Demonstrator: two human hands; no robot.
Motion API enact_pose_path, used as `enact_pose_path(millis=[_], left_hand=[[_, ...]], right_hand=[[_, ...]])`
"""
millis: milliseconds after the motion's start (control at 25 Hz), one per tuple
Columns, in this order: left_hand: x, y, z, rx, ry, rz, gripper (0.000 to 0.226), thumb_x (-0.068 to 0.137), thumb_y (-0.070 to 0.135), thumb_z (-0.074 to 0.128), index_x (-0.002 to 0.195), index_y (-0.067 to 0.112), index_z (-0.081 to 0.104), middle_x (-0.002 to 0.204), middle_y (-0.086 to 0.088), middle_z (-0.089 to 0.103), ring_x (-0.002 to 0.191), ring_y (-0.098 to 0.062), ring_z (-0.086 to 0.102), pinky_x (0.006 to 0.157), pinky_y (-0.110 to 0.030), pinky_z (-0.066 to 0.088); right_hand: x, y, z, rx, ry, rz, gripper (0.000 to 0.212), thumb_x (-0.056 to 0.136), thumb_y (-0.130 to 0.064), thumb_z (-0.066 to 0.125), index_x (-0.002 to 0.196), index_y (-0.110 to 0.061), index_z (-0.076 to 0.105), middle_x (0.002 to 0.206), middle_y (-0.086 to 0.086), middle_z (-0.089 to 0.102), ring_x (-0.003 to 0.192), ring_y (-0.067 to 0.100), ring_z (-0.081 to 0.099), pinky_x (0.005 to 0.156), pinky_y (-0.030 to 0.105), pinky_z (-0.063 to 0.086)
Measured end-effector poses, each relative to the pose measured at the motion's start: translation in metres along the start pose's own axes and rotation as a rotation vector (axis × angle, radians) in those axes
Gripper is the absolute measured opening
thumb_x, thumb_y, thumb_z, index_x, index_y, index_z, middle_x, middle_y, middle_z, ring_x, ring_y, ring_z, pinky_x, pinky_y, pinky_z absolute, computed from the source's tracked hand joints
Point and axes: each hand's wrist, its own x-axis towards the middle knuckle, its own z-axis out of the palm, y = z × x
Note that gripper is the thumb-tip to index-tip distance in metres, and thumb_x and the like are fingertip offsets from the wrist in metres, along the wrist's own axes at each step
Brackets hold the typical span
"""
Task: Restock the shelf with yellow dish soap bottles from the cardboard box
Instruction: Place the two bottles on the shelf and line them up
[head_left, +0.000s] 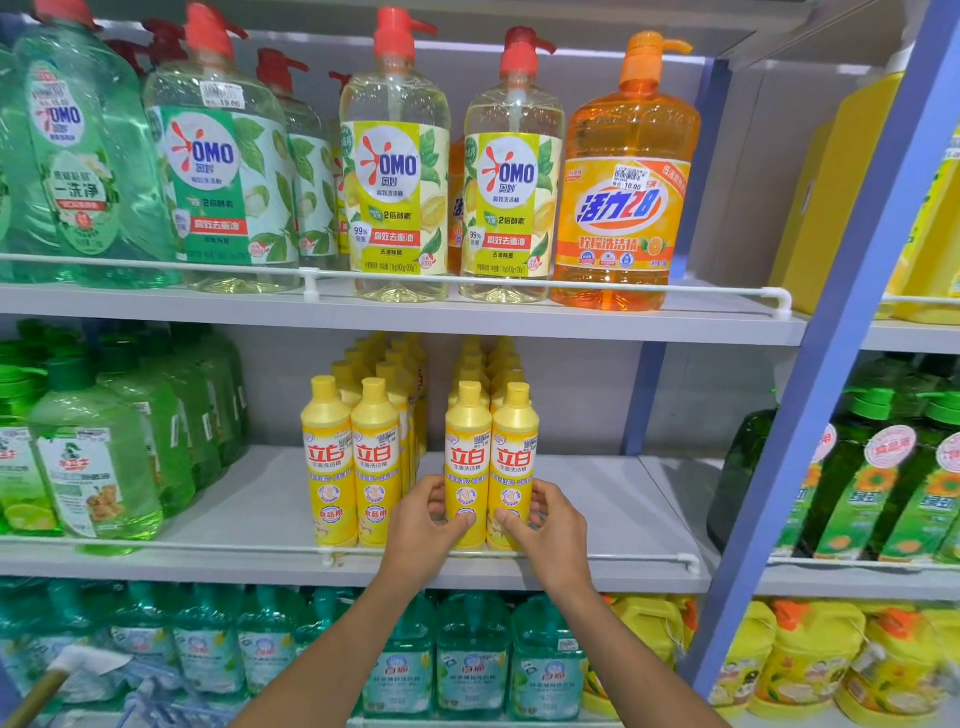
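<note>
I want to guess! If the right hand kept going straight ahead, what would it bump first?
The yellow dish soap bottle that the right hand now holds; then probably the row behind it.

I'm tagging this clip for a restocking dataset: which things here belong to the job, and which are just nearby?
Job: left hand, right hand, the yellow bottle pair they grip, the yellow rows beside it, the middle shelf.
Just nearby: OMO pump bottles, orange pump bottle, green bottles, teal bottles below.

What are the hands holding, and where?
The left hand grips the left yellow bottle and the right hand the right yellow bottle of the front pair, each low on its body.
</note>
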Motion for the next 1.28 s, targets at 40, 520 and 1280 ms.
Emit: enact_pose_path(millis=[40,520,1280], left_hand=[[0.000,0.001,0.000,0.015,-0.001,-0.004,0.050,0.077,0.018,0.086,0.121,0.018,0.061,0.102,0.012,0.069,0.092,0.003,0.063,0.066,-0.004,0.049],[0.002,0.016,0.000,0.115,-0.021,-0.097,0.047,0.080,0.013,0.083,0.121,0.010,0.060,0.093,0.018,0.061,0.083,0.007,0.058,0.063,-0.003,0.047],[-0.182,-0.037,-0.145,1.127,-0.484,0.252,0.095,0.085,0.068,0.056,0.156,0.017,0.021,0.156,-0.018,0.034,0.144,-0.035,0.033,0.116,-0.050,0.031]], right_hand=[[0.000,0.000,0.000,-0.007,-0.001,0.004,0.056,0.077,-0.031,0.086,0.126,-0.021,0.060,0.115,-0.009,0.069,0.102,-0.001,0.065,0.084,0.011,0.052],[0.010,-0.006,-0.008,-0.078,-0.052,0.060,0.055,0.074,-0.026,0.089,0.121,-0.014,0.063,0.105,-0.008,0.069,0.086,-0.008,0.062,0.077,0.003,0.049],[-0.204,-0.088,0.026,-1.063,-0.573,-0.197,0.089,0.092,-0.063,0.052,0.159,-0.015,0.019,0.164,0.013,0.020,0.149,0.033,0.023,0.117,0.048,0.033]])
